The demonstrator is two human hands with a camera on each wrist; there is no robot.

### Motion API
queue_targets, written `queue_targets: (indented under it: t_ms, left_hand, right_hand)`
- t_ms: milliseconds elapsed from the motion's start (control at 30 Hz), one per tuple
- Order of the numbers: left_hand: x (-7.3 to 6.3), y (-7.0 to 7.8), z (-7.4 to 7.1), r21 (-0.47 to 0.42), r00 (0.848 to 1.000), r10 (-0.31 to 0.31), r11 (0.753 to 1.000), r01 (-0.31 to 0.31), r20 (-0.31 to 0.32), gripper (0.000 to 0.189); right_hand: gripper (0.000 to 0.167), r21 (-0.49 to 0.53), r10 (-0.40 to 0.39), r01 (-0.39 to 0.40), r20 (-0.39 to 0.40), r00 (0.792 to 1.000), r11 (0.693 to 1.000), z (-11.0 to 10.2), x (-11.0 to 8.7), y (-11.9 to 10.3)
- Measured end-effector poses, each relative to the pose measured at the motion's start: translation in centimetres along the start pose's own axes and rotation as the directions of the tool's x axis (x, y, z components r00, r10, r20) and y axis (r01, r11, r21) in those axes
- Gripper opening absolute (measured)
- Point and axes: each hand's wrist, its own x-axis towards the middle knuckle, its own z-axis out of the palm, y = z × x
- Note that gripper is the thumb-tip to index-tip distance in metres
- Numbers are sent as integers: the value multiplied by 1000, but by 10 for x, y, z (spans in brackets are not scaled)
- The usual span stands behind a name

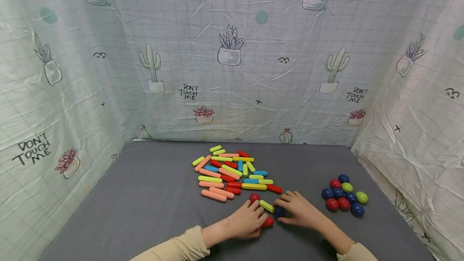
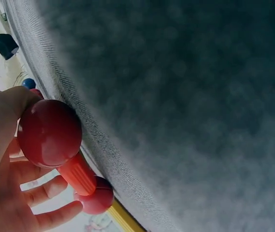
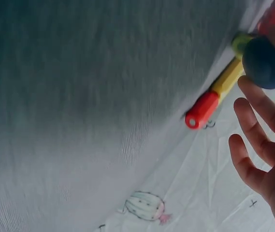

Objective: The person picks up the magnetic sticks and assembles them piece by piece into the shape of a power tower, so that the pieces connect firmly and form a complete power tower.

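Beneath my left hand (image 1: 247,218), thumb and fingers curl around a glossy red ball (image 2: 50,133), hidden from the head view. An orange-red stick (image 2: 78,175) lies just beyond it, and another red ball (image 1: 255,198) is by my fingertips. A short red stick (image 1: 267,222) pokes out at that hand's right side. My right hand (image 1: 299,212) pinches a dark blue ball (image 3: 265,63) between thumb and index finger, the other fingers spread. Between the hands, a yellow-green stick (image 1: 267,206) reaches toward the blue ball; whether they are joined I cannot tell.
Many salmon, red, yellow-green and blue sticks (image 1: 217,174) lie loosely grouped on the grey table (image 1: 152,196) past my hands. To the right sits a cluster of red, green and blue balls (image 1: 338,193). Cactus-printed cloth (image 1: 232,92) encloses the table's back and sides.
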Motion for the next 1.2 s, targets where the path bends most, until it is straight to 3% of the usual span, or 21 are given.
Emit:
queue_targets:
  t_ms: [133,367,500,600,700,767,900,1033,1200]
  left_hand:
    - [0,0,1,8,1000,-1,1000,1,5,33]
    - [1,0,2,11,1000,-2,1000,2,14,34]
    - [0,-1,2,7,1000,7,1000,-7,8,33]
    - [-2,-2,1,4,1000,17,1000,-17,-1,30]
    - [-5,-3,1,-9,1000,28,1000,-28,-6,28]
    - [-6,-5,1,-15,999,39,999,-39,-9,27]
    - [-8,-10,1,-41,998,58,997,-59,-28,26]
    - [-11,-17,2,-63,997,66,996,-69,-47,25]
    - [-14,-24,2,-37,998,37,999,-38,-41,26]
  right_hand:
    - [38,20,4,-5,45,999,1000,5,-1,-5]
    - [40,20,-13,12,50,999,1000,8,-1,-9]
    - [42,68,7,-14,101,995,998,6,0,-9]
    - [36,140,42,-60,128,991,988,2,1,-6]
    - [21,173,49,-66,97,994,983,0,4,-1]
    - [14,154,24,-33,60,998,988,-1,6,3]
    - [30,40,-54,53,26,998,998,0,12,8]
    - [38,-60,-119,123,63,991,991,3,18,9]
    - [32,-103,-155,165,97,983,981,9,24,6]
